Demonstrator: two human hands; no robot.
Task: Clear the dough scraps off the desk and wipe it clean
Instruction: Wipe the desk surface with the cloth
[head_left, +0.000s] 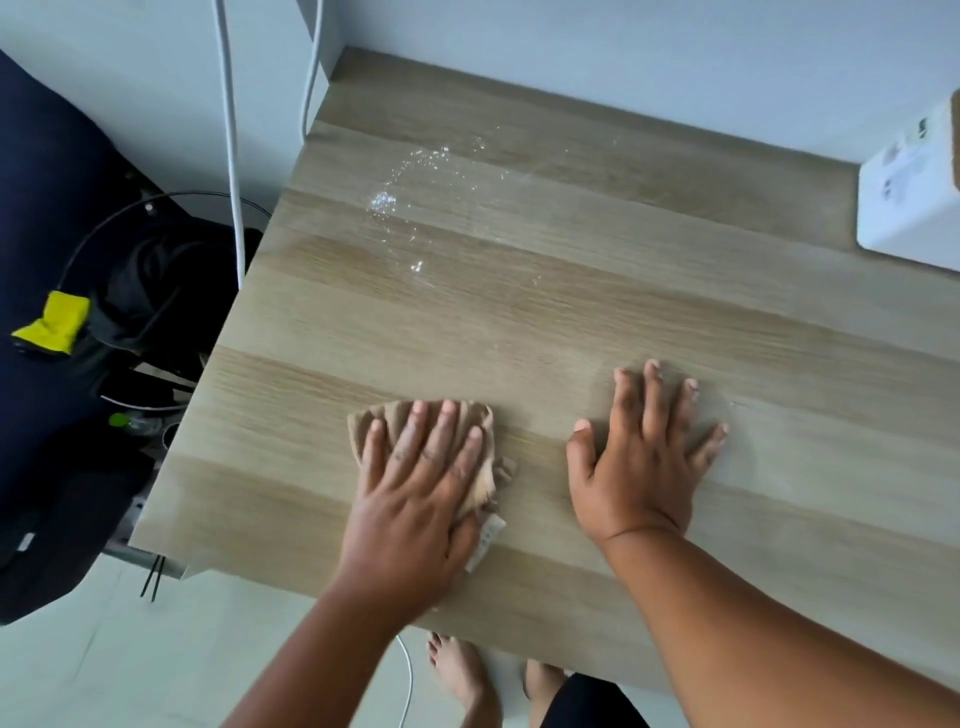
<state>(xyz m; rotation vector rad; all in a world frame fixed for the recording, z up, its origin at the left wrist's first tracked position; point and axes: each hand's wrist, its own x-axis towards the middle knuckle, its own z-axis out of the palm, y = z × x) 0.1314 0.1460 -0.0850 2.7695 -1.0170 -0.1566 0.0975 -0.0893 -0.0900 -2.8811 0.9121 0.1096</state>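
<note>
A light wooden desk (519, 322) fills the view. My left hand (415, 483) lies flat with straight fingers on a crumpled beige cloth (395, 415), pressing it to the desk near the front edge. A white label (485, 540) of the cloth sticks out under my palm. My right hand (644, 452) rests flat on the bare wood to the right, fingers spread, holding nothing. A wet patch of shiny droplets (410, 192) spreads across the far left part of the desk. No dough scraps show.
A white box (909, 192) stands at the desk's far right by the wall. White cables (228, 130) hang along the wall at the left. Beside the desk on the floor lie dark bags and a yellow item (52, 325). My bare feet (457, 675) show below the front edge.
</note>
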